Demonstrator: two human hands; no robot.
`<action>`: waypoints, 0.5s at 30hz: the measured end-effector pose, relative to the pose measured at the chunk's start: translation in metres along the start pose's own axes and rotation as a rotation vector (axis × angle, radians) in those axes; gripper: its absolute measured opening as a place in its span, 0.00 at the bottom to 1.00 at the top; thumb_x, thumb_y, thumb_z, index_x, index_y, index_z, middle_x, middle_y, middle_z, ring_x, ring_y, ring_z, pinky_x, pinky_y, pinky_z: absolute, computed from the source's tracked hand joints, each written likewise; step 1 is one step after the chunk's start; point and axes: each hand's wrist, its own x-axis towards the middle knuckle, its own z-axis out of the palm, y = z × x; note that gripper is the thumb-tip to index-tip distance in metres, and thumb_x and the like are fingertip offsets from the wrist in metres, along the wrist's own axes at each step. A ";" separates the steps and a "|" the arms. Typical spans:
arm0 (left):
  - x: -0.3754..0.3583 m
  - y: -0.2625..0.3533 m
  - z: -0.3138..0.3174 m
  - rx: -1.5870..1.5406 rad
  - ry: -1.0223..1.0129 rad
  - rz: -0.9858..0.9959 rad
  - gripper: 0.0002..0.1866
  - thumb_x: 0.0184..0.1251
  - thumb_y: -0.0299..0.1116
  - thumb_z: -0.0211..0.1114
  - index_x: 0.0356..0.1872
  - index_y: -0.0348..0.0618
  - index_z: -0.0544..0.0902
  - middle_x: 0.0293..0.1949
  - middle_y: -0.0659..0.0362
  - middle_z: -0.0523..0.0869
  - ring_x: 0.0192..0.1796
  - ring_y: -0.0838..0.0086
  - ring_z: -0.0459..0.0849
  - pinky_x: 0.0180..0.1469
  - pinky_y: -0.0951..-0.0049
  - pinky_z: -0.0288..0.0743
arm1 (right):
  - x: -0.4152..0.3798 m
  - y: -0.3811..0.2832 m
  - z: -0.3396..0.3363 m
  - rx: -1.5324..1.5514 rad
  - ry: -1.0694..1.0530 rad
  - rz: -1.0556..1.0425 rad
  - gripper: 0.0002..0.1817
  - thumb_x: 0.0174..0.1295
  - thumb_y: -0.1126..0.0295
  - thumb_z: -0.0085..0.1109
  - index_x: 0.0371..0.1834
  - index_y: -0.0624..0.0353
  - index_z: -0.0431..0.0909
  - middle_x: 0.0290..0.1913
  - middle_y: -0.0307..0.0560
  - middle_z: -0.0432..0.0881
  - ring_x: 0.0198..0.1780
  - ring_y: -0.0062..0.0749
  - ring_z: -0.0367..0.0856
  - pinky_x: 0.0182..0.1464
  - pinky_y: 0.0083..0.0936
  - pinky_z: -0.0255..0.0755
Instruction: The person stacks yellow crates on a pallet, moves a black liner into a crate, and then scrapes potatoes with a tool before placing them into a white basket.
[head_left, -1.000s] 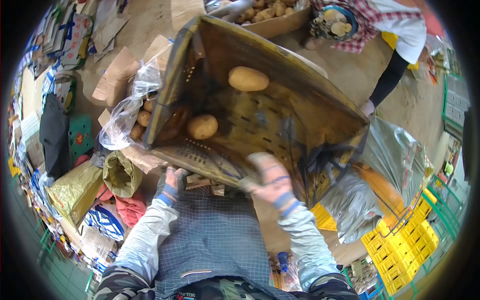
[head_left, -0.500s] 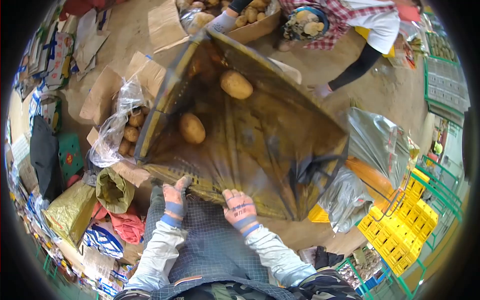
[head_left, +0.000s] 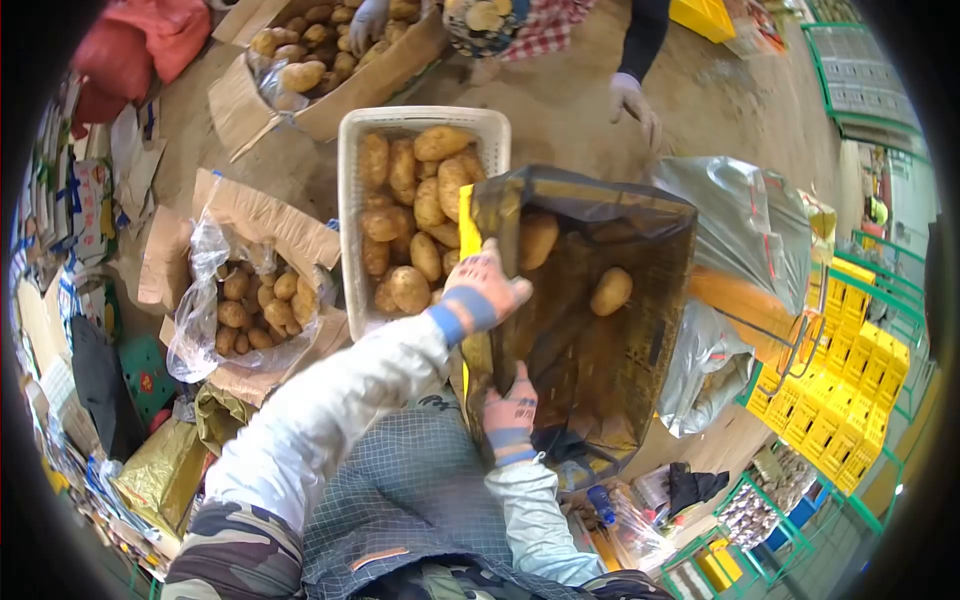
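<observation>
My left hand (head_left: 485,288), in a pink glove with a blue-grey cuff, is closed over the near-left rim of a yellow crate (head_left: 610,400) lined with dark plastic. Lower on the same side, my right hand (head_left: 511,408) grips the rim, its thumb over the inner edge. Inside the tilted crate lie a potato (head_left: 611,292) near the middle and a larger potato (head_left: 538,240) at the upper left. Left of the crate, partly covered by it, stands a white basket (head_left: 350,220) full of potatoes (head_left: 427,203).
A cardboard box (head_left: 270,205) of potatoes in clear plastic stands at left, another box (head_left: 400,85) at the top. A co-worker's gloved hand (head_left: 632,105) hangs near the crate's far side; their other hand is in the top box. Yellow crates (head_left: 840,390) line the right.
The crate has swung right and down, uncovering the white basket of potatoes. My left hand has moved up and right along with it. The co-worker's hand has come off the crate.
</observation>
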 end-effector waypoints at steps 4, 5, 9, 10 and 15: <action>0.063 0.054 0.021 0.046 -0.117 0.045 0.43 0.53 0.51 0.59 0.61 0.20 0.64 0.57 0.34 0.74 0.62 0.51 0.73 0.66 0.64 0.64 | 0.061 0.024 -0.011 0.066 0.099 -0.005 0.28 0.54 0.70 0.60 0.58 0.70 0.68 0.47 0.69 0.78 0.50 0.60 0.77 0.53 0.38 0.72; 0.081 0.061 0.027 0.061 -0.130 0.062 0.41 0.53 0.52 0.59 0.58 0.22 0.68 0.55 0.35 0.76 0.61 0.52 0.74 0.65 0.64 0.65 | 0.078 0.030 -0.009 0.092 0.132 -0.012 0.29 0.54 0.70 0.60 0.59 0.70 0.67 0.48 0.69 0.79 0.50 0.60 0.78 0.53 0.38 0.72; 0.160 0.070 0.042 0.127 0.009 0.130 0.38 0.51 0.55 0.59 0.54 0.27 0.74 0.53 0.38 0.79 0.60 0.53 0.76 0.63 0.64 0.68 | 0.157 0.015 0.001 0.039 0.169 0.012 0.28 0.57 0.66 0.58 0.61 0.68 0.67 0.47 0.68 0.79 0.50 0.57 0.79 0.53 0.38 0.73; 0.180 0.069 0.042 0.126 0.008 0.105 0.38 0.51 0.55 0.60 0.53 0.28 0.75 0.54 0.38 0.78 0.60 0.54 0.75 0.63 0.64 0.68 | 0.177 0.009 -0.004 0.037 0.095 0.034 0.28 0.57 0.66 0.58 0.60 0.68 0.67 0.47 0.68 0.79 0.50 0.56 0.79 0.53 0.38 0.73; 0.232 0.052 0.030 -0.059 -0.133 -0.004 0.38 0.50 0.55 0.64 0.53 0.29 0.77 0.54 0.41 0.79 0.56 0.56 0.80 0.58 0.63 0.73 | 0.219 -0.012 -0.018 0.000 -0.093 -0.052 0.28 0.57 0.67 0.58 0.60 0.68 0.67 0.48 0.68 0.79 0.51 0.56 0.79 0.53 0.38 0.73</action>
